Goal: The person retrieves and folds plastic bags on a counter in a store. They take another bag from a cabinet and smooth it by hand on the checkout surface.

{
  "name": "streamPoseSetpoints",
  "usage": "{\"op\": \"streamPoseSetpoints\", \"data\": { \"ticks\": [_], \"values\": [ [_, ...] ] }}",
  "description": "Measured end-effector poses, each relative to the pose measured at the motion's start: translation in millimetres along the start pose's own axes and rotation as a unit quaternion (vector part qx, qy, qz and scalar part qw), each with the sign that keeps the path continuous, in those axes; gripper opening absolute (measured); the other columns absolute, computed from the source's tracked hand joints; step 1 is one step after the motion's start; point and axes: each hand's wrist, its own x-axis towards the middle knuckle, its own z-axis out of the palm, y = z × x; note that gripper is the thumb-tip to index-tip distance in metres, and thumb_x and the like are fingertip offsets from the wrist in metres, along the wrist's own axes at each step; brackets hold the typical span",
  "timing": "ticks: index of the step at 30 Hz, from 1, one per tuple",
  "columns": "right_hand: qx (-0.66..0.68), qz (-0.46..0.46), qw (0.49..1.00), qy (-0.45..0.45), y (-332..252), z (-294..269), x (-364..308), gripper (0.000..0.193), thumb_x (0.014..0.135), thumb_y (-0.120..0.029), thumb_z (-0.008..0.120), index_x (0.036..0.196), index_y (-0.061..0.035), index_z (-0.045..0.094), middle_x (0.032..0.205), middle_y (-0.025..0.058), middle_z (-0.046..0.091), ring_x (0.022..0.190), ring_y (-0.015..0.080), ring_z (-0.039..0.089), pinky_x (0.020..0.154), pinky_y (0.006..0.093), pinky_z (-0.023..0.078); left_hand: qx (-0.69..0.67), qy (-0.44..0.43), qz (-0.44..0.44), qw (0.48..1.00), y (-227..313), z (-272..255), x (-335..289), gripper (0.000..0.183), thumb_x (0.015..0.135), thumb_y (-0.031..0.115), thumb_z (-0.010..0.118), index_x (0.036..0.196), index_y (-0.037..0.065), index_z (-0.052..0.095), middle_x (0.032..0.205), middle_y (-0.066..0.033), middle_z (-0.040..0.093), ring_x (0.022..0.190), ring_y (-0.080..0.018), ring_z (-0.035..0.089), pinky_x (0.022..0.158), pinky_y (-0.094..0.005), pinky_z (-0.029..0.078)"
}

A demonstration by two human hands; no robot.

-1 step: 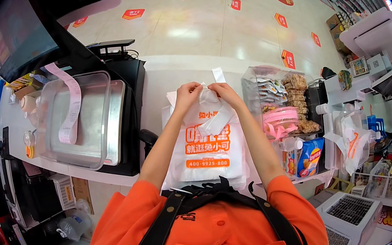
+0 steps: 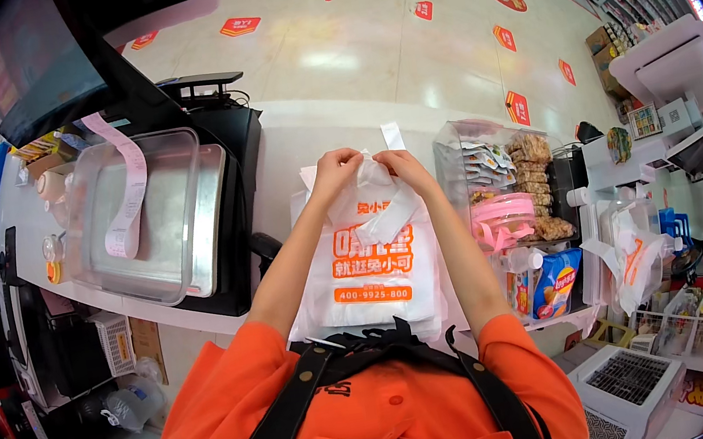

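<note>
A white plastic carrier bag (image 2: 369, 284) with orange print lies flat on the counter in front of me, on what looks like a stack of similar bags. At its far end, my left hand (image 2: 338, 171) pinches the gathered top of the bag. Just beside it, my right hand (image 2: 398, 164) pinches the same bunched plastic, fingertips closed. Between the two hands the film is crumpled, and one loose handle strip (image 2: 393, 217) folds down across the print. Another strip (image 2: 392, 136) sticks up beyond my right hand. The fingertips partly hide the exact grip.
Left on the counter are a metal tray (image 2: 212, 224) with a clear plastic cover (image 2: 186, 241), a long paper receipt (image 2: 133, 190) and a monitor (image 2: 39, 74). To the right stand a clear snack bin (image 2: 458, 139) and a blue chip bag (image 2: 558, 281). More carrier bags (image 2: 632, 258) hang farther right.
</note>
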Motion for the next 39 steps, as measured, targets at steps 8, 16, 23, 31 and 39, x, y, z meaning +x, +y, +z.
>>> {"op": "streamPoseSetpoints", "data": {
  "ticks": [8,16,23,31,39],
  "values": [
    [0.068,-0.022,0.997,0.003,18,7,-6,0.030,0.084,-0.013,0.052,0.109,-0.0013,0.063,0.079,0.0006,0.061,0.070,0.0072,0.052,0.064,0.0196,0.041,-0.104,-0.067,-0.082,0.989,-24,-2,1,0.021,0.083,0.014,0.060,0.097,0.000,0.064,0.085,-0.0048,0.065,0.072,-0.0102,0.057,0.066,-0.0230,0.046],
    [0.033,-0.055,0.996,-0.069,21,-5,-20,0.035,0.082,-0.009,0.059,0.116,-0.0022,0.059,0.091,0.0053,0.064,0.080,0.0087,0.057,0.069,0.0207,0.045,-0.067,-0.112,-0.052,0.990,-22,3,-1,0.022,0.084,0.008,0.056,0.104,0.000,0.060,0.098,-0.0060,0.063,0.082,-0.0118,0.060,0.072,-0.0253,0.048],
    [-0.056,-0.035,0.996,-0.055,15,-1,-32,0.031,0.080,-0.013,0.067,0.108,0.0003,0.061,0.095,0.0044,0.066,0.089,0.0097,0.059,0.077,0.0218,0.045,-0.080,-0.152,-0.051,0.984,-20,-6,3,0.016,0.086,0.004,0.054,0.099,0.002,0.062,0.083,0.0005,0.060,0.066,-0.0044,0.050,0.057,-0.0191,0.040],
    [-0.096,-0.120,0.984,0.084,18,13,-22,0.020,0.080,-0.015,0.065,0.090,0.0025,0.067,0.078,0.0064,0.067,0.070,0.0113,0.061,0.062,0.0252,0.047,-0.080,-0.207,0.002,0.975,-30,-13,12,0.017,0.084,-0.001,0.052,0.097,0.001,0.063,0.081,-0.0006,0.061,0.066,-0.0057,0.050,0.057,-0.0210,0.041],
    [-0.163,-0.224,0.938,0.209,6,43,-22,0.015,0.078,-0.014,0.065,0.084,0.0002,0.067,0.071,0.0133,0.066,0.063,0.0181,0.063,0.060,0.0284,0.048,-0.038,-0.217,-0.083,0.972,-27,-23,6,0.015,0.081,0.010,0.050,0.082,0.001,0.062,0.066,0.0029,0.051,0.060,-0.0053,0.044,0.053,-0.0227,0.036]
  ]
}}
